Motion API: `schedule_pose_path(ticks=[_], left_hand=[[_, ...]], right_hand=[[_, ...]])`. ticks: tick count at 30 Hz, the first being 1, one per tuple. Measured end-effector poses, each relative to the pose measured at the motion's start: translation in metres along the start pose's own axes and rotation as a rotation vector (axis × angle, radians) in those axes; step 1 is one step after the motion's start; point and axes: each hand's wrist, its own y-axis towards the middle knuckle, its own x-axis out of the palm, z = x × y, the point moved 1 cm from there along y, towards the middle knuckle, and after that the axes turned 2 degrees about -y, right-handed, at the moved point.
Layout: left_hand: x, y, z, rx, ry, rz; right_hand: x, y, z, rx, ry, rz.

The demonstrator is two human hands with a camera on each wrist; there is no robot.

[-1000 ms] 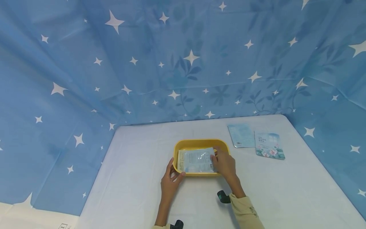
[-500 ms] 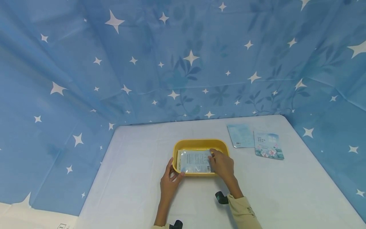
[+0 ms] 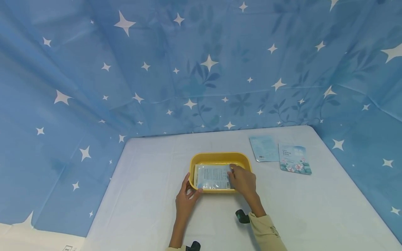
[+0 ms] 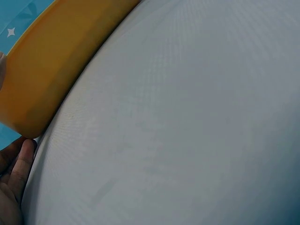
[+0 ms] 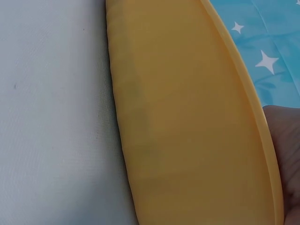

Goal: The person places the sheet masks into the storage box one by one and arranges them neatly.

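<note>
A yellow plastic tray (image 3: 216, 191) stands on the white-covered table, its wall large in both wrist views. My left hand (image 3: 185, 200) holds its front left corner, thumb at the front rim and fingers along the left side. In the left wrist view some fingertips (image 4: 27, 152) lie low by the tray's base. Inside lies a pale blue, silvery sheet mask packet (image 3: 211, 176) with printed text and a barcode, over a cream-edged one (image 3: 196, 174). My right hand (image 3: 245, 181) reaches over the tray's right side and pinches the upper packet's right edge; its fingertips are partly hidden.
Two more packets lie on the table to the right of the tray: a light blue one (image 3: 265, 149) and one with pink flowers (image 3: 295, 159). A blue star-patterned curtain (image 3: 176, 80) rises behind the table (image 3: 150, 181).
My right hand has shifted slightly left, and the upper packet has moved left with it, covering more of the cream-edged one. My left hand stays on the tray's corner.
</note>
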Motion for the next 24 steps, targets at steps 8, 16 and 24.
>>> schedule_pose_path(ticks=[8, 16, 24], left_hand=[[0.0009, -0.0011, 0.0012, -0.014, -0.011, -0.003], [0.0005, -0.0001, 0.0011, 0.005, 0.008, 0.005], [0.001, -0.0001, -0.0003, 0.01, 0.008, 0.009]], right_hand=[[0.0017, -0.0001, -0.0005, 0.002, -0.068, -0.015], [0.002, 0.0004, -0.0028, 0.01, -0.092, -0.026], [0.002, 0.0007, -0.0064, 0.041, -0.126, -0.071]])
